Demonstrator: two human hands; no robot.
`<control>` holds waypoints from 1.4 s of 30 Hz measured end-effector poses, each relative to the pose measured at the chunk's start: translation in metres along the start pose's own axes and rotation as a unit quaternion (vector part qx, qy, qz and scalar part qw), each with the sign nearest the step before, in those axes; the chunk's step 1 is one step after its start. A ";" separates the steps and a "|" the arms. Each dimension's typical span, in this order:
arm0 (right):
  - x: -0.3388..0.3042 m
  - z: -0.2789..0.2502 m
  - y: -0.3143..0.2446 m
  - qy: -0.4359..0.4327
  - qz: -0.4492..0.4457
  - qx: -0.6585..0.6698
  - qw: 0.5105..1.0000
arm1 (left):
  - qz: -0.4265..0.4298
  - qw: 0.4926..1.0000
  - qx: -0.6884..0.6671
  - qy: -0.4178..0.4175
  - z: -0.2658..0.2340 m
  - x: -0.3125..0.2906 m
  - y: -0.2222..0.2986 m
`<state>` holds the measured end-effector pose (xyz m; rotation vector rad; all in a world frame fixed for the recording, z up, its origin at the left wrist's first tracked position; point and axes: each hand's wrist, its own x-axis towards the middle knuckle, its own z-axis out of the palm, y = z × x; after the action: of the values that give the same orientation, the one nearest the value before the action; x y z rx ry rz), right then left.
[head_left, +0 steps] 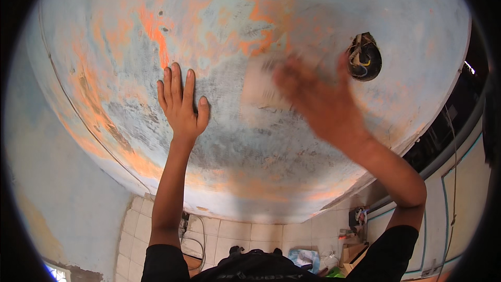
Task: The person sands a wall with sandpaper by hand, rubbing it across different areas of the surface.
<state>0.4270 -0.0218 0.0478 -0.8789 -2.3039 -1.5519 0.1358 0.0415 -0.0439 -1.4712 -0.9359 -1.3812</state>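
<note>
A wall (224, 120) with worn pale blue, grey and orange paint fills most of the view. My left hand (182, 109) lies flat against it, fingers stretched upward and thumb out to the side, holding nothing. To the right, my right hand (318, 99) is smeared by motion. Under its fingers, and sticking out to their left, is a blurred beige sheet of sandpaper (257, 91) with faint dark print, pressed on the wall. The fingers' exact grip on it is too blurred to make out.
Right of my right hand, a round hole (365, 57) in the wall shows loose wires. A thin cable (68, 96) runs down the left side. Below are floor tiles (235, 230), a plastic bag (303, 259) and a cardboard box (353, 256). Pale panels (436, 219) stand at right.
</note>
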 end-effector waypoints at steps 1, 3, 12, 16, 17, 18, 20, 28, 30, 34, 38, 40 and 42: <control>0.007 -0.011 0.026 0.017 0.066 -0.048 0.997 | 0.001 1.000 -0.003 0.002 0.003 0.001 0.001; 0.010 -0.016 0.046 0.026 0.132 -0.095 0.986 | 0.001 1.000 -0.002 0.007 0.006 -0.001 0.005; -0.012 0.009 -0.026 -0.015 -0.089 0.079 0.993 | 0.002 1.000 0.005 -0.003 0.000 -0.003 0.001; 0.017 -0.017 0.036 0.070 0.128 -0.059 0.988 | 0.009 1.000 -0.002 -0.002 0.002 0.000 0.004; 0.018 -0.017 0.040 0.108 0.190 -0.063 0.974 | 0.007 1.000 0.005 -0.003 -0.002 0.000 0.002; 0.018 -0.015 0.031 0.107 0.192 -0.066 0.973 | 0.005 1.000 0.007 -0.001 -0.001 0.001 0.002; 0.017 -0.001 -0.018 0.081 0.141 -0.021 0.986 | 0.005 1.000 0.008 -0.002 -0.002 0.002 0.002; -0.006 0.012 -0.044 -0.002 0.060 0.102 0.993 | 0.019 1.000 0.006 -0.001 0.000 0.000 0.002; 0.012 -0.009 0.007 0.047 0.177 0.019 0.983 | 0.011 1.000 0.018 -0.006 0.000 -0.004 0.003; 0.012 -0.009 0.010 0.090 0.230 -0.007 0.969 | 0.017 1.000 0.016 -0.002 0.001 0.003 0.005; -0.022 0.034 -0.096 -0.003 0.087 0.185 0.979 | 0.014 1.000 0.008 0.000 0.005 0.000 0.003; -0.039 0.044 -0.130 -0.015 0.074 0.159 0.984 | 0.006 1.000 0.014 -0.003 0.001 -0.001 0.001; -0.053 0.050 -0.154 -0.012 0.134 0.212 0.968 | 0.010 1.000 0.019 -0.012 0.000 -0.003 0.000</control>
<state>0.3848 -0.0353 -0.1165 -1.0361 -2.2881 -0.8978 0.1351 0.0415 -0.0466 -1.4684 -0.9558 -1.3272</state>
